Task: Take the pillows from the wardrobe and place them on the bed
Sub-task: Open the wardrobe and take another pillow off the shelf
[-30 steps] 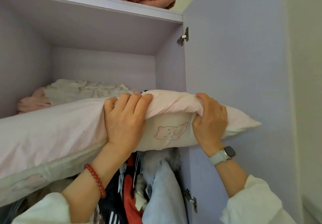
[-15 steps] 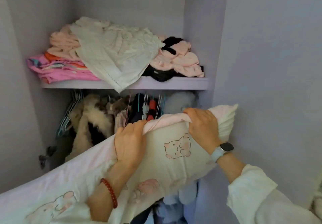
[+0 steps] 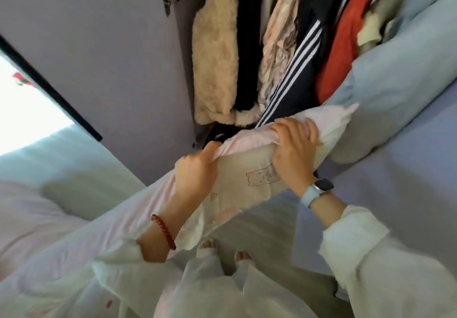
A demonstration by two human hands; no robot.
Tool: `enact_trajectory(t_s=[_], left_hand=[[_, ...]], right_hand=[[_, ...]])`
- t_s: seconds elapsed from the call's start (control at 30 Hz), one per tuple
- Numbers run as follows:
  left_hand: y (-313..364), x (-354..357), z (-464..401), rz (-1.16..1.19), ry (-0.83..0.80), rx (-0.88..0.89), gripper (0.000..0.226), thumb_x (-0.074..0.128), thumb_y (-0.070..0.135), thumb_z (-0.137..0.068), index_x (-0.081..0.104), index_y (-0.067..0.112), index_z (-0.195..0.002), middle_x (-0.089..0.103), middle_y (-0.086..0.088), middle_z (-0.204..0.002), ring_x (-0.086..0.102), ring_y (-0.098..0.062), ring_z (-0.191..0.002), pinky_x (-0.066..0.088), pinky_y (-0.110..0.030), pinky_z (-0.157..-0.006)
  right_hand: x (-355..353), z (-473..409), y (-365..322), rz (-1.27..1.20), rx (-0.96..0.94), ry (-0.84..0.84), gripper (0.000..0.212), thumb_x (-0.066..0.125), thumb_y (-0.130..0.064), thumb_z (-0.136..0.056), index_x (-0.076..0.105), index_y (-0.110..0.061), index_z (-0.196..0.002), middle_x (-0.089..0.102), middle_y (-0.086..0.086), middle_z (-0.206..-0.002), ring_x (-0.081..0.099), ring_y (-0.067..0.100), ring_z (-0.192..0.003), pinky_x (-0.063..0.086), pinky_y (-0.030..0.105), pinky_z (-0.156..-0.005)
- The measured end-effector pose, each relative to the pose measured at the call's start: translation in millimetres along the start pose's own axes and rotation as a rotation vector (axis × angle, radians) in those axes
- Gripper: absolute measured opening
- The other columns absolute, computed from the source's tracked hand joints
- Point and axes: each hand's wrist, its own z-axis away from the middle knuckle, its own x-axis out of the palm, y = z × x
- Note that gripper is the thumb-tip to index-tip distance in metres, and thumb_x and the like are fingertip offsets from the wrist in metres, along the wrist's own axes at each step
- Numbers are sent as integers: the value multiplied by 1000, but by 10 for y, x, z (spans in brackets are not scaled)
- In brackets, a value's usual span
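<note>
Gripping long soft pink-and-cream pillow (image 3: 237, 176), left hand (image 3: 195, 171), right hand (image 3: 294, 154), fingers bunching cotton.

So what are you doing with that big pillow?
A person is holding a long pink and cream pillow with little bear drawings, gripping its top edge with both hands. The left hand pinches the pink seam, and the right hand, with a watch on its wrist, bunches the fabric nearer the end. The pillow is out in front of the hanging clothes in the open wardrobe, above the person's bare feet. It is not on the bed yet.
</note>
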Motion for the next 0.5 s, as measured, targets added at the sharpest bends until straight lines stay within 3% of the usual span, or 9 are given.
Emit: enact_trajectory(t_s=[0.2,0.3,0.37,0.5], left_hand=[[-197,-246,455,-97,75,-173,29,53,2,-82,61,13,-108,66,-24,-70,59,-44,-62,38,-36,-56],[-325,-512,695,-165,149,-309,19,53,6,-83,60,11,-100,66,-25,-75,59,-45,-68,34,-36,-55],[-459,-706,940,-189,185,-426,12,51,11,-85,60,11,-94,67,-24,-79,60,-44,-74,39,-39,-58],[-784,-1024,1656,-209,273,-664,11,49,13,-87,57,13,-80,68,-18,-78,61,-39,-74,38,-36,-59]], right_hand=[[349,-134,-416,-284,-155,-92,28,40,-2,-72,61,-8,-90,68,8,-79,62,30,-79,29,38,-89],[417,-222,-861,-423,-259,-138,29,35,-6,-73,61,-7,-85,67,8,-70,61,30,-70,28,36,-80],[464,-200,-1242,-513,-341,-191,26,35,-4,-73,59,-8,-81,64,9,-66,60,30,-67,27,36,-78],[539,76,-2112,-621,-530,-339,17,47,6,-73,57,-6,-80,65,12,-69,59,32,-70,31,40,-79]])
